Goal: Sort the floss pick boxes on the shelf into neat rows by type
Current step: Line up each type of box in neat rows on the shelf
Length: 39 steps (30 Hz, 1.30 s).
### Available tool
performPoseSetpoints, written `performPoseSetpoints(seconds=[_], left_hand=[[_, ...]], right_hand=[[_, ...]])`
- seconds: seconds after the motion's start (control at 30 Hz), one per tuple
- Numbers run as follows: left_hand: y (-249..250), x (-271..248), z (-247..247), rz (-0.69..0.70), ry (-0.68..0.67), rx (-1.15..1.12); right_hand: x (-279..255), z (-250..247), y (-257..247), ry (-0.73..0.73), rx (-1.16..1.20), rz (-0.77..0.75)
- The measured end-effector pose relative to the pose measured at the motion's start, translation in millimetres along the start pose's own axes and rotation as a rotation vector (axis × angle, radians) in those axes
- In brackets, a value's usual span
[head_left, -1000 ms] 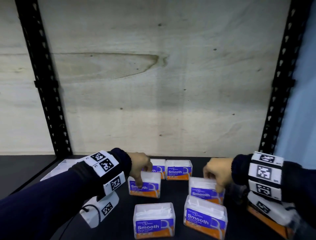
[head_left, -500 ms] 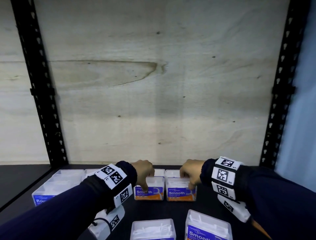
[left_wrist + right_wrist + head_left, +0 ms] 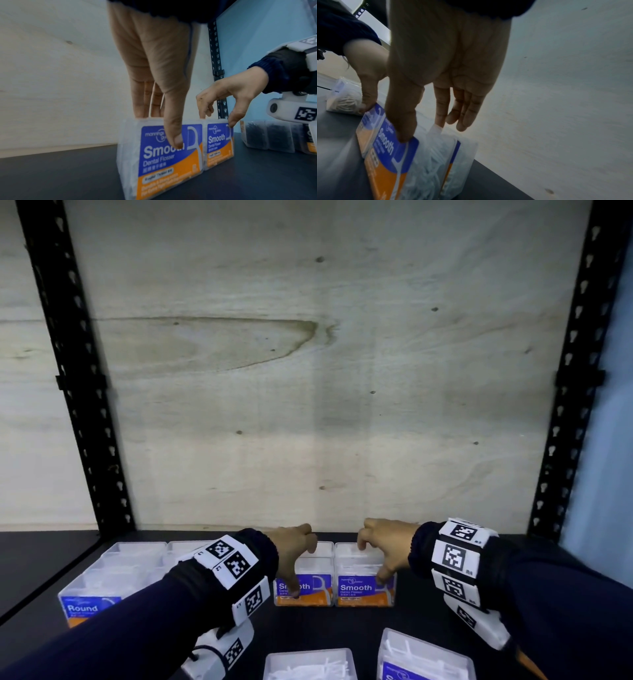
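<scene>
Two clear "Smooth" floss pick boxes with blue-and-orange labels stand side by side on the black shelf (image 3: 428,621). My left hand (image 3: 301,568) pinches the left Smooth box (image 3: 310,594), thumb on its front label and fingers at its top back edge. My right hand (image 3: 371,563) pinches the right Smooth box (image 3: 359,590) the same way. In the left wrist view, the left hand (image 3: 159,129) holds the left box (image 3: 163,162) and the right hand (image 3: 217,121) holds the right box (image 3: 217,146). In the right wrist view, the right hand (image 3: 421,131) grips its box (image 3: 390,162).
Two more boxes (image 3: 346,547) stand directly behind the held pair, near the plywood back wall (image 3: 308,405). Several "Round" boxes (image 3: 89,607) fill the left side. Two Smooth boxes (image 3: 310,666) (image 3: 424,659) sit at the front. Dark-filled boxes (image 3: 257,135) stand to the right.
Both hands have carried their Smooth boxes from the middle of the shelf back toward the wall. The boxes now sit together in front of the rear pair.
</scene>
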<state>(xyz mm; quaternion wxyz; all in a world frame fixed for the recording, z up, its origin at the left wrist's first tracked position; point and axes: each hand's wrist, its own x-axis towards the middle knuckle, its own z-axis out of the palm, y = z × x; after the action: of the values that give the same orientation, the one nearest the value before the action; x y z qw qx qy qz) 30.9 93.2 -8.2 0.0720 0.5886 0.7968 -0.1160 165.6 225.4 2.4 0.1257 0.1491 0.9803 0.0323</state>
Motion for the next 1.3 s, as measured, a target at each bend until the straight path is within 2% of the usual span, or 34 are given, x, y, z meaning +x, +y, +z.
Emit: performPoseSetpoints(seconds=[0.3, 0.73, 0.9, 1.13, 1.3], left_hand=[[-1.1, 16.2, -4.0, -0.069, -0.053, 0.092], [-3.7, 22.6, 1.2, -0.07, -0.021, 0.129], [-6.3, 20.6, 1.2, -0.062, -0.037, 0.123], [-7.1, -3.2, -12.6, -0.043, 0.012, 0.091], [9.6, -44.2, -9.6, 0.033, 0.075, 0.053]], right_hand=[[23.9, -0.7, -6.0, -0.12, 0.048, 0.037], [28.3, 1.3, -2.9, -0.096, 0.099, 0.04], [24.7, 0.4, -5.3, -0.102, 0.038, 0.048], [-20.3, -19.3, -15.1, -0.038, -0.027, -0.001], [-72.3, -13.9, -28.1, -0.13, 0.007, -0.041]])
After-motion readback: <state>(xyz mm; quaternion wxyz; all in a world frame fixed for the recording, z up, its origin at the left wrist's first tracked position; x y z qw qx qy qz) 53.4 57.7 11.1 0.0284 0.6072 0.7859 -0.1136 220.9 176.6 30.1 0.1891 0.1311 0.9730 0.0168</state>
